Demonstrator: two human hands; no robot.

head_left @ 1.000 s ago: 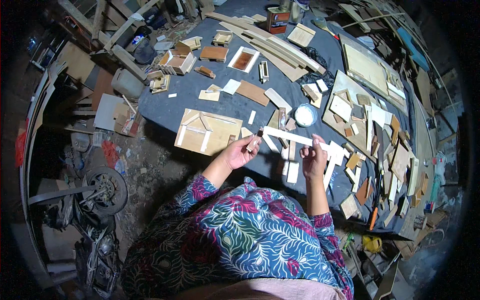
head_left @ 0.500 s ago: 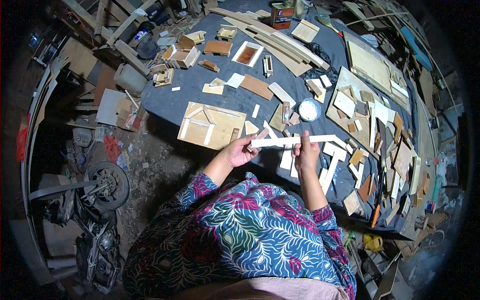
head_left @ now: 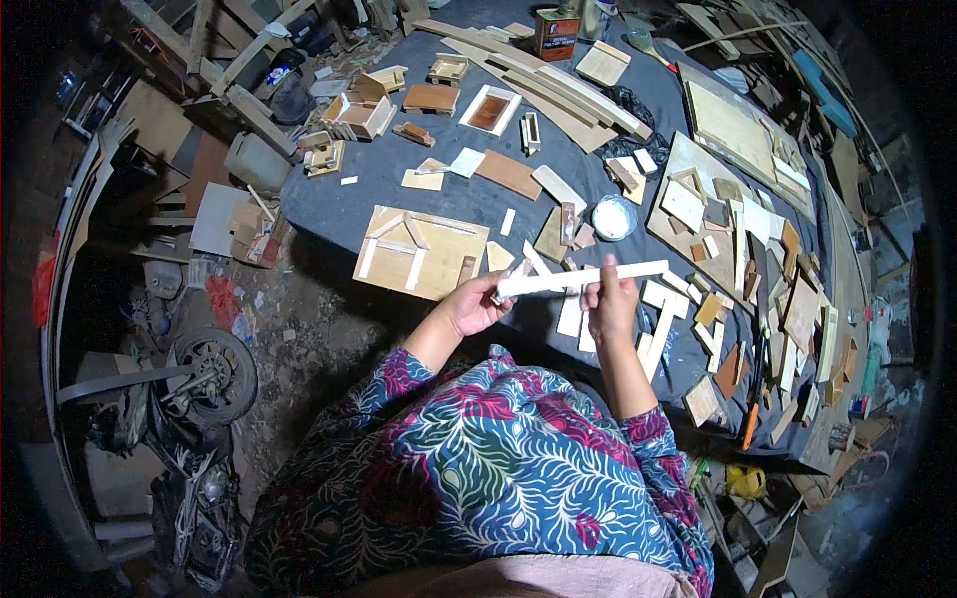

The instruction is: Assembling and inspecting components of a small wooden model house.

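A pale wooden strip [head_left: 568, 281] is held crosswise above the near edge of the table. My left hand [head_left: 471, 306] is closed on its left end, palm turned partly up. A small piece by those fingertips is too unclear to name. My right hand [head_left: 611, 304] grips the strip towards its right end, thumb pointing up along its near face. Just left of my left hand lies a plywood panel [head_left: 439, 259] with thin strips fixed on it in a house-like outline. Beyond my right hand stands a tub of white paste [head_left: 613, 217].
Several small wooden boxes [head_left: 361, 115] and long boards [head_left: 543, 85] lie across the dark tablecloth [head_left: 399, 149]. Offcuts crowd the right side near an orange-handled tool [head_left: 749, 427]. A metal can [head_left: 556, 35] and a brush [head_left: 648, 45] are at the back. A wheel [head_left: 214, 374] is at lower left.
The strip has tilted slightly, its right end rising a little and its left end dipping. Both hands keep their hold, nearly in place. The view has shifted very slightly.
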